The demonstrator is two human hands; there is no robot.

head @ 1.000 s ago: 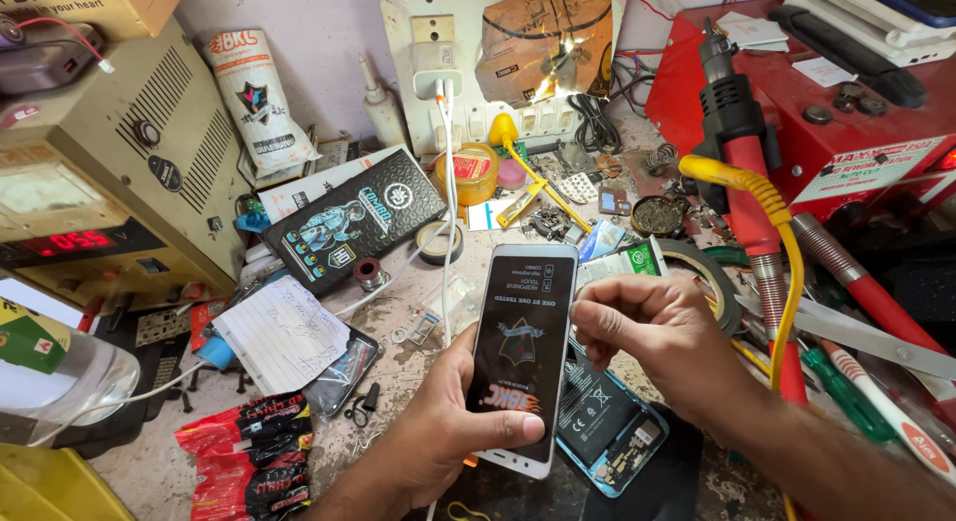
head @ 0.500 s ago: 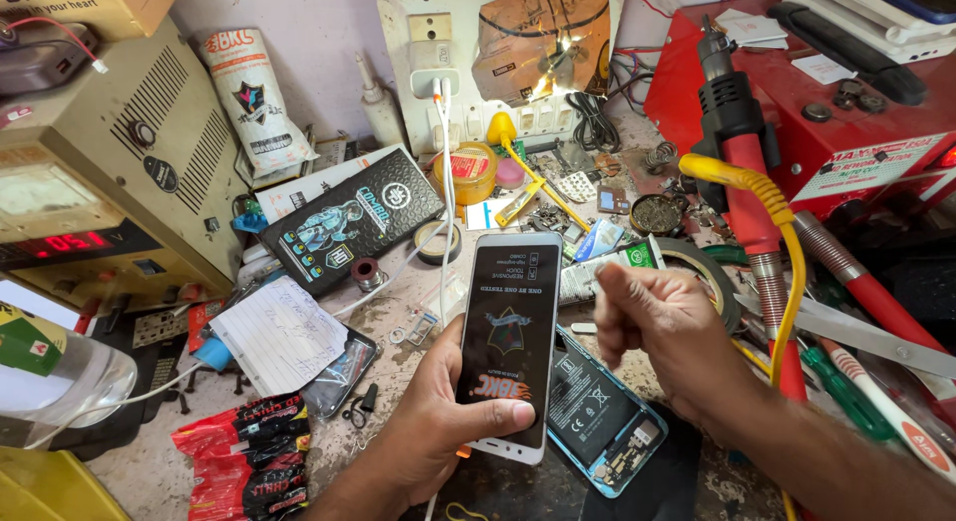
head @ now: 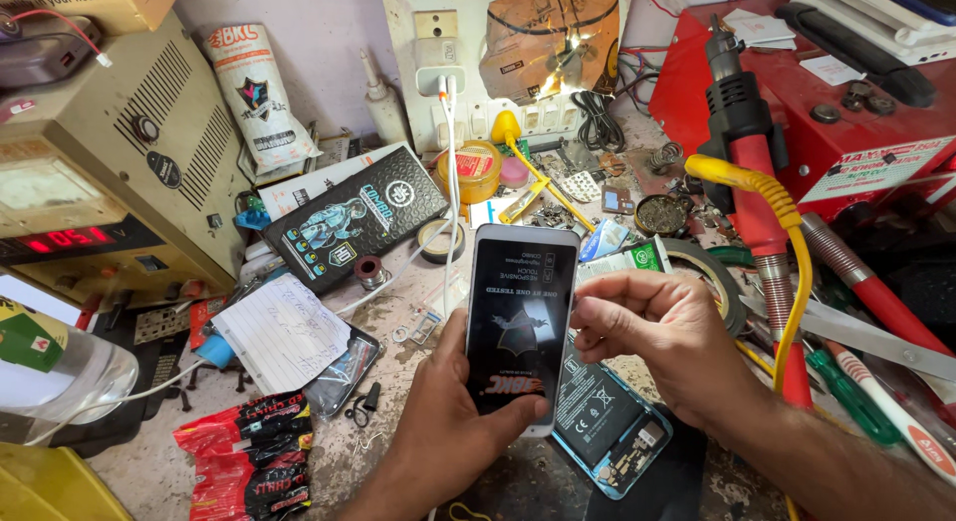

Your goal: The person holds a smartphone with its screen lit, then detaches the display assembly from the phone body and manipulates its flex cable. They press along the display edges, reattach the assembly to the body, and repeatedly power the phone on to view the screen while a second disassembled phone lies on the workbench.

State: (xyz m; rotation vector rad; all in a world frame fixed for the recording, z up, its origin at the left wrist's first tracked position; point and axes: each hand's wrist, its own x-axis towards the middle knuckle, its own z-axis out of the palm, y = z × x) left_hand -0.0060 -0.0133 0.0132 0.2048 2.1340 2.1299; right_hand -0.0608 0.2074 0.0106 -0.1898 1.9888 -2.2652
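Observation:
My left hand (head: pixel 448 431) holds a white-framed phone screen panel (head: pixel 520 322) upright, its dark face covered by a printed protective film. The thumb lies across the panel's lower edge. My right hand (head: pixel 662 342) is at the panel's right edge, fingertips curled and touching its side. Under both hands lies an opened blue phone body (head: pixel 609 426) with its battery and circuit board exposed, flat on the bench.
A beige power supply with a red readout (head: pixel 110 192) stands at left. A red hot-air tool (head: pixel 752 182) and yellow cable (head: pixel 787 252) lie at right, with screwdrivers (head: pixel 846 391). A black box (head: pixel 354 217), tape rolls, a white charging cable (head: pixel 450 182) and red packets (head: pixel 249 451) clutter the bench.
The panel has shifted slightly, and my right hand has closed in from the right onto its edge. My left hand keeps its grip throughout.

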